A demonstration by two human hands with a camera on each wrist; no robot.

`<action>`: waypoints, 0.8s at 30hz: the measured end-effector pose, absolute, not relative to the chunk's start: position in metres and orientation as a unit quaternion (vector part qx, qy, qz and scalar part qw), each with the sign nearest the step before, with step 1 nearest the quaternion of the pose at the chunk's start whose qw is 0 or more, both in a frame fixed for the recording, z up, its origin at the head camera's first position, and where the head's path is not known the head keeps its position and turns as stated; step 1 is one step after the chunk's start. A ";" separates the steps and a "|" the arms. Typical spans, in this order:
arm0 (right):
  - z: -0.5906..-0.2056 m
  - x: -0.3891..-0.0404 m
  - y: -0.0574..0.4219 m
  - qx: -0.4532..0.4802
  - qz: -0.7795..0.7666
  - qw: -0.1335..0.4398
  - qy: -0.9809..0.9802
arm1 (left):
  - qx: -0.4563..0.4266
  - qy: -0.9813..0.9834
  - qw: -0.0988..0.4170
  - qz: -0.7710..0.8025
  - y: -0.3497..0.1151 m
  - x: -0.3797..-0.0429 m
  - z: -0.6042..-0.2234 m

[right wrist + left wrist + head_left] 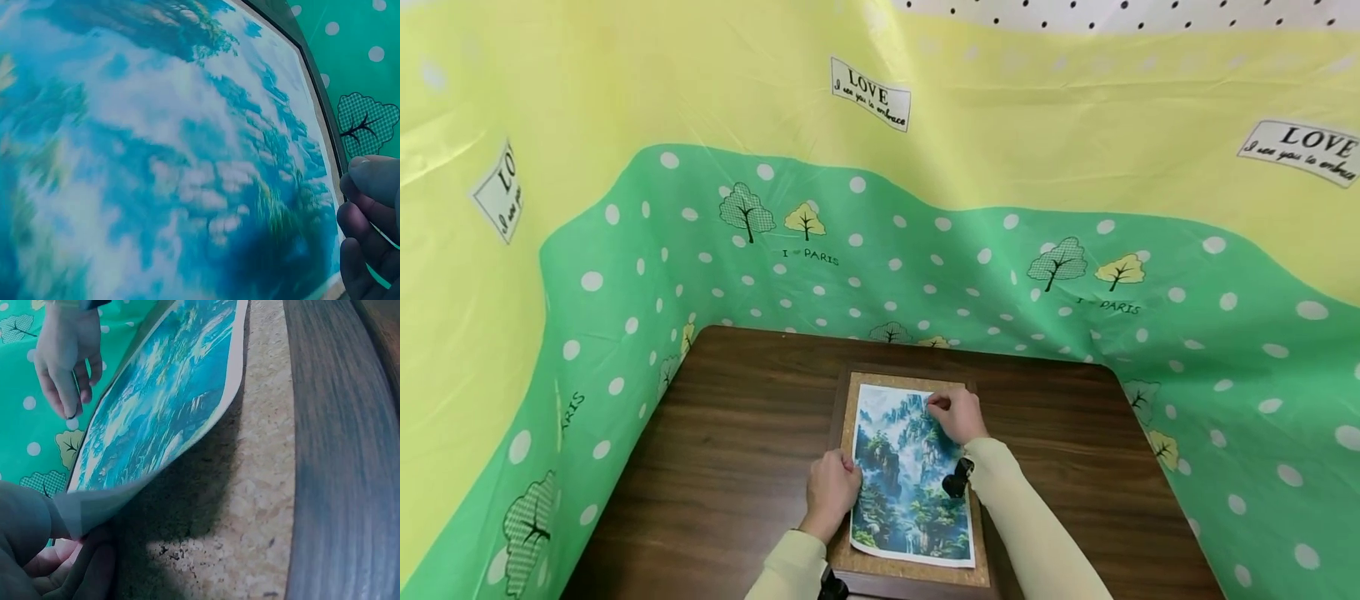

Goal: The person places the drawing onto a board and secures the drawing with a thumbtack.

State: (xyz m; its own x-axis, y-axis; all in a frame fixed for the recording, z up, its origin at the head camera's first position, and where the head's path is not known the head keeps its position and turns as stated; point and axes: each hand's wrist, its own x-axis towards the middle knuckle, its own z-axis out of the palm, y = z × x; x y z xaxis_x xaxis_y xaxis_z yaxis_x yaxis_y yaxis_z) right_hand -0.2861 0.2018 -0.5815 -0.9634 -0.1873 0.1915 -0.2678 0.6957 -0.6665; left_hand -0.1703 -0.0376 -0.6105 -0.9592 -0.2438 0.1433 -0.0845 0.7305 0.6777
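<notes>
A poster of blue-green misty mountains (910, 475) lies on a cork board (943, 575) with a brown wooden frame (340, 456). At the poster's left edge, my left hand (833, 487) pinches the paper between thumb and fingers. The left wrist view shows that edge raised and curved above the cork. My right hand (961, 414) is over the poster's upper right corner, thumb and forefinger together. A tiny reddish or dark thing shows at its fingertips, too small to tell its kind. In the right wrist view, the right fingers (359, 219) hide it.
The framed board lies on a dark brown wooden table (722, 450). A green and yellow curtain (925, 275) with dots, trees and lettering hangs behind the table and along both sides. Black wrist cameras sit at both cuffs.
</notes>
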 end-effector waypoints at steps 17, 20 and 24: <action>-0.597 -0.319 0.186 0.066 0.384 0.022 -0.921 | 0.103 -0.932 0.081 -0.339 -0.027 -0.171 -0.605; -0.599 -0.323 0.181 0.060 0.382 0.021 -0.922 | 0.104 -0.930 0.071 -0.345 -0.027 -0.171 -0.605; -0.604 -0.327 0.171 0.059 0.387 0.019 -0.920 | 0.108 -0.931 0.066 -0.343 -0.033 -0.169 -0.605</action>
